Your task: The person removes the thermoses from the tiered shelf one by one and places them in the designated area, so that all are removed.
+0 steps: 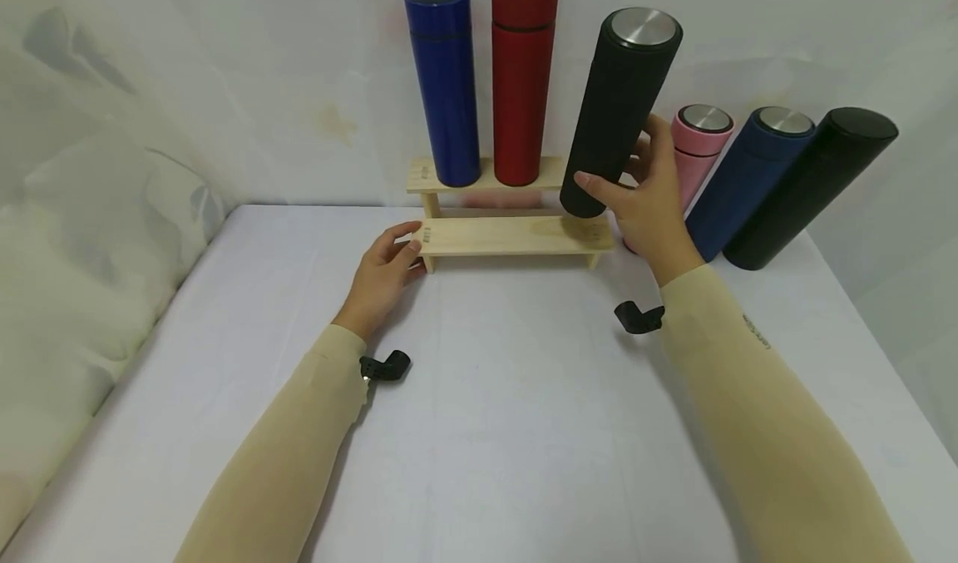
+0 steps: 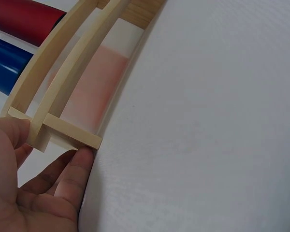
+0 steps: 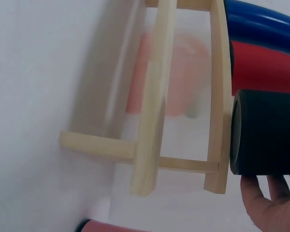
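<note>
A two-tier wooden rack (image 1: 516, 237) stands on the table near the back wall. My left hand (image 1: 377, 284) grips its left end, the thumb by the lower shelf and the fingers round the support, as the left wrist view also shows. With my right hand (image 1: 657, 205) I hold a black thermos bottle (image 1: 619, 101) with a silver lid, tilted, low on its body. Its base (image 3: 237, 130) is right at the upper shelf (image 3: 218, 106) in the right wrist view. A blue thermos bottle (image 1: 449, 106) and a red thermos bottle (image 1: 524, 97) stand on the upper shelf.
To the right of the rack stand a pink thermos bottle (image 1: 698, 143), a dark blue thermos bottle (image 1: 752, 180) and another black thermos bottle (image 1: 812, 189), partly behind my right hand. Pale patterned cloth (image 1: 262, 89) hangs behind the white table (image 1: 524, 430).
</note>
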`<state>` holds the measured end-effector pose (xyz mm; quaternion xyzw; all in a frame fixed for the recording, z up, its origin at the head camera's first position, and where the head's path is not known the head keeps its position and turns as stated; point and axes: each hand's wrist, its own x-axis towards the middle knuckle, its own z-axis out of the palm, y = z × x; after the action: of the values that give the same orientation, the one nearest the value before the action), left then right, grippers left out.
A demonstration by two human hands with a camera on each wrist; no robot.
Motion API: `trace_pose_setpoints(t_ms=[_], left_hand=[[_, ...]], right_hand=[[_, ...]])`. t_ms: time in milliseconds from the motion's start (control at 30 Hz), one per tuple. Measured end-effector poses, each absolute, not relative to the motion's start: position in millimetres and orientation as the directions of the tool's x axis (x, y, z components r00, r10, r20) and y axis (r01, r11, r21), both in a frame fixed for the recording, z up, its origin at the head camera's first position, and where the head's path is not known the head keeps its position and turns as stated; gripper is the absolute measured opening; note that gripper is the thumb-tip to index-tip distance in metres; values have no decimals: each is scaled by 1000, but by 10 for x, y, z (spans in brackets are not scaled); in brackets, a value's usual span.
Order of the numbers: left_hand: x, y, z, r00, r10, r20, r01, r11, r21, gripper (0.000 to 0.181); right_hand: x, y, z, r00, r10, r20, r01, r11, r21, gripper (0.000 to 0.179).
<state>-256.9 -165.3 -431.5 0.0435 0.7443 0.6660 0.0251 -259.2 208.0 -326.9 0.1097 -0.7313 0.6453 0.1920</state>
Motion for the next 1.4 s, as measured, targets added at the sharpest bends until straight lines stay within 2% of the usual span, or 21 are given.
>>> trace_pose_setpoints(t_ms=[233, 400, 733, 1000, 1400], left_hand=[[-2565, -1664, -4310, -995, 94, 20, 30, 109, 994, 43], [-2572, -1674, -4322, -996, 90, 15, 25, 109, 994, 42], [-2567, -1678, -4311, -995, 94, 29, 40, 111, 993, 42], [-2592, -1698, -4330, -994, 108, 30, 41, 108, 993, 41], [-2602, -1713, -4320, -994, 106, 20, 32, 108, 994, 42]], right_hand=[[-2459, 2144, -3350, -885, 51, 463, -453, 130, -882, 84], [-2375, 2194, -3435, -892, 48, 450, -441, 131, -888, 86], [-2156, 2322, -3552, -888, 44, 458, -438, 219, -872, 86], [-2009, 2500, -3649, -870, 35, 492, -477, 197, -857, 82], [-1855, 2748, -3763, -922, 119, 368, -328, 262, -908, 86]])
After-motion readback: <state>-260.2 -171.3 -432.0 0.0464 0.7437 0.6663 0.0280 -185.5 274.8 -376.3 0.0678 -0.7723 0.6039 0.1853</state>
